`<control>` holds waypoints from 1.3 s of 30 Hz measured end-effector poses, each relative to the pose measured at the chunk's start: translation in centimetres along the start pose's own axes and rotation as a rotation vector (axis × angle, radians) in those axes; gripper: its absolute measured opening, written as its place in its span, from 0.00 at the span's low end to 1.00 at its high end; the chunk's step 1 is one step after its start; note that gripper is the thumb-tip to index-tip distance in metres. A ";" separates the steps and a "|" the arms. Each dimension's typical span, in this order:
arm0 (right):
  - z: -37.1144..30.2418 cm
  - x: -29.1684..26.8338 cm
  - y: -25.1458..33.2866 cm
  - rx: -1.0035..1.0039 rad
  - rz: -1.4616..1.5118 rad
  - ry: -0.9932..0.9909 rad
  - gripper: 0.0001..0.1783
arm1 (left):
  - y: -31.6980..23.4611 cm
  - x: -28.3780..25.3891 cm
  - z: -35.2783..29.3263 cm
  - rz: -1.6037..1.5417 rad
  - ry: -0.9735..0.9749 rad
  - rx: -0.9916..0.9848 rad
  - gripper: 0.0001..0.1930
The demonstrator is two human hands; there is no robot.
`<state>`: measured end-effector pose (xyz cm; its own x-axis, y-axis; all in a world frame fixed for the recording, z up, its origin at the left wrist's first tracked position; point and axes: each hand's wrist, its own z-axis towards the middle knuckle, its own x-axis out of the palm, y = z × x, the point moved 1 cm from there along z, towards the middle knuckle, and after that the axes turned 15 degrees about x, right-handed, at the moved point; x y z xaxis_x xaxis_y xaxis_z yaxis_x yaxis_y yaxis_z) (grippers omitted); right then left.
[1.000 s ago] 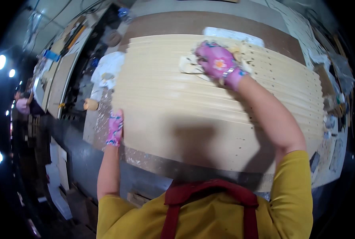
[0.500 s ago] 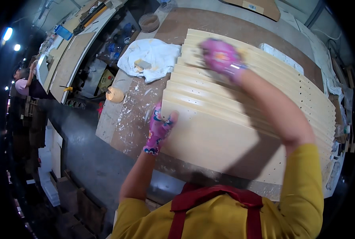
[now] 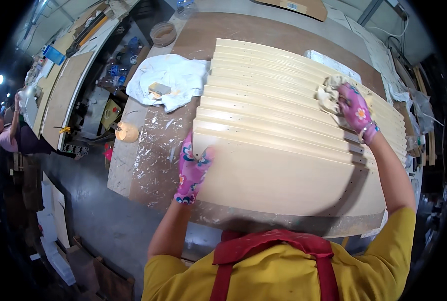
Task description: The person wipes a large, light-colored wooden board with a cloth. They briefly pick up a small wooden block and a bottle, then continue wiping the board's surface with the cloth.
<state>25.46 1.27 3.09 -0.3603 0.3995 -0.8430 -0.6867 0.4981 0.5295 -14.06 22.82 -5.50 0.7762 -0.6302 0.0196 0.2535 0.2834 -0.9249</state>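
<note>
Holding a crumpled cream rag against the pale boards, our right hand is now well over toward the right edge of the bench; half a second ago it was a blur near the boards' left ends. We judge from this that the rubbing has crossed to the right-hand part of the farther rows. The fingers are bunched around the rag, narrow rather than spread. Our left hand has stayed at the near left corner of the boards, thumb over the top and palm along the end; the thumb is blurred, so we cannot tell whether it pinches or merely steadies. The boards overlap like steps, lying lengthwise along the bench's near edge. Toward the bench's left edge lies a white cloth with a small block on it. Beyond the boards, toward the far edge, sits a white slab.
</note>
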 end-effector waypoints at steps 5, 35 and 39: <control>5.0 7.9 11.6 -0.157 -0.022 -0.003 0.06 | -1.0 -0.3 0.4 0.608 0.185 0.092 0.17; -15.0 -15.6 -36.6 -0.076 -0.194 -0.406 0.15 | -7.0 24.6 -2.8 0.994 0.528 0.809 0.30; -18.2 -24.7 -27.5 0.793 -0.100 -0.116 0.12 | -7.1 24.1 -3.3 1.046 0.514 0.801 0.29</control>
<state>41.77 -36.28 7.65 -0.2231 0.3797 -0.8978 -0.0442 0.9161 0.3985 0.94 3.27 0.33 0.5575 -0.0165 -0.8300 0.0892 0.9952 0.0401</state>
